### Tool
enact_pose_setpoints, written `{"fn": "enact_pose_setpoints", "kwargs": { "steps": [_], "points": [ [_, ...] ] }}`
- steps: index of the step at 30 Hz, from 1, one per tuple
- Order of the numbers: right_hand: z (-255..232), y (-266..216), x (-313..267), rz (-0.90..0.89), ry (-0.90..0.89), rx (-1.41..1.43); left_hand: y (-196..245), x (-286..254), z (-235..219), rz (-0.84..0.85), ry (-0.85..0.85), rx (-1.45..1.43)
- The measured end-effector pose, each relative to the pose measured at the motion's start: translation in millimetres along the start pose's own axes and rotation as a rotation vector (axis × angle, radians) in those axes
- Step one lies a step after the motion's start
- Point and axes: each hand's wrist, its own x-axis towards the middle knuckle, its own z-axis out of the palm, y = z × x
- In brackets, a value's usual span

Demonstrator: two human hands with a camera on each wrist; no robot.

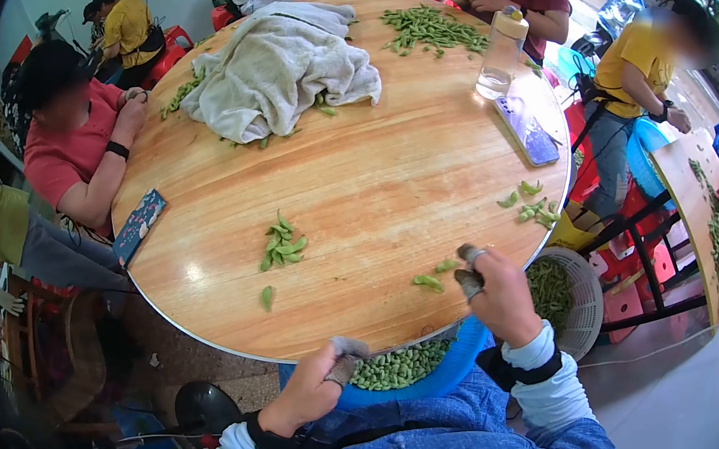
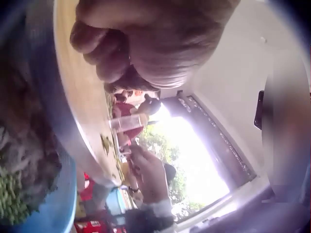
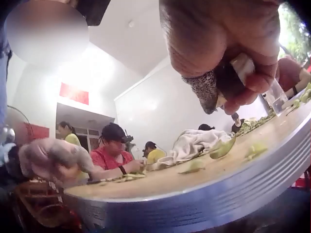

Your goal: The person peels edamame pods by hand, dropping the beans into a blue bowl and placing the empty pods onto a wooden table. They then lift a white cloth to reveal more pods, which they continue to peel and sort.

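My left hand (image 1: 313, 393) is at the table's near edge, fingers curled, with grey covers (image 1: 347, 361) on thumb and forefinger; nothing shows in its grip. My right hand (image 1: 504, 295) hovers over the right part of the near edge. Its covered thumb and forefinger are apart, pointing at two green soybean pods (image 1: 429, 282) on the wood. Below the rim between my hands, a blue basin (image 1: 461, 354) holds shelled green beans (image 1: 402, 368). A small heap of pods (image 1: 283, 244) lies left of centre. In the right wrist view, a pod (image 3: 223, 148) appears below the covered fingertips.
The round wooden table (image 1: 382, 191) bears a grey towel (image 1: 281, 66), a pod pile (image 1: 433, 31), a water bottle (image 1: 501, 56), a phone (image 1: 527, 130) and a patterned case (image 1: 139, 226). A white basket (image 1: 586, 302) stands right. Several people sit around.
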Motion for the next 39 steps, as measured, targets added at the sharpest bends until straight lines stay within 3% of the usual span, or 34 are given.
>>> {"fn": "enact_pose_setpoints", "kwargs": {
  "steps": [2, 4, 6, 9, 12, 18, 21, 24, 25, 28, 31, 33, 36, 39],
  "points": [
    [-8.0, 0.2, -0.5, 0.076, -0.019, 0.044, 13.3, -2.0, -16.6, -0.114, 0.177, 0.294],
    [-9.0, 1.0, -5.1, 0.100, -0.017, 0.151, 16.1, 9.0, -38.2, -0.061, 0.476, 0.453],
    [-3.9, -8.2, -8.3, 0.158, -0.067, 0.237, 24.8, 23.5, -63.5, -0.324, 0.488, 0.788],
    [9.1, -18.5, -12.0, 0.145, -0.132, 0.318, -1.4, 36.7, -84.3, -0.163, 0.443, 0.941],
    [20.9, -28.0, -16.0, 0.081, -0.206, 0.380, 0.7, 43.2, -89.7, -0.212, 0.355, 0.972],
    [42.3, -42.1, -20.3, 0.030, -0.376, 0.544, -13.6, 44.0, -83.8, -0.145, 0.343, 1.089],
    [48.4, -52.5, -18.7, 0.132, -0.483, 0.674, -20.7, 42.7, -66.0, -0.026, 0.295, 0.192],
    [58.3, -53.6, -17.8, 0.212, -0.584, 0.801, 11.7, 40.2, -21.7, 0.007, 0.279, -0.275],
    [63.3, -52.1, -18.5, 0.238, -0.611, 0.864, 15.5, 39.8, -10.2, 0.032, 0.264, -0.337],
    [74.4, -49.0, -22.0, 0.127, -0.465, 1.043, 22.6, 35.4, 9.3, 0.081, 0.227, -0.486],
    [51.7, -50.0, -21.3, 0.022, -0.413, 0.781, 28.7, 31.5, 15.5, 0.079, 0.219, -0.485],
    [43.6, -47.7, -20.6, -0.185, -0.287, 0.442, 26.4, 30.0, 15.6, 0.084, 0.224, -0.388],
    [32.8, -42.1, -16.9, -0.415, -0.159, 0.120, 15.5, 25.9, 0.6, -0.234, 0.070, -0.605],
    [27.7, -45.3, -15.5, -0.524, -0.190, -0.010, 33.3, 28.2, 1.4, -0.486, -0.130, -0.596]
  ]
}}
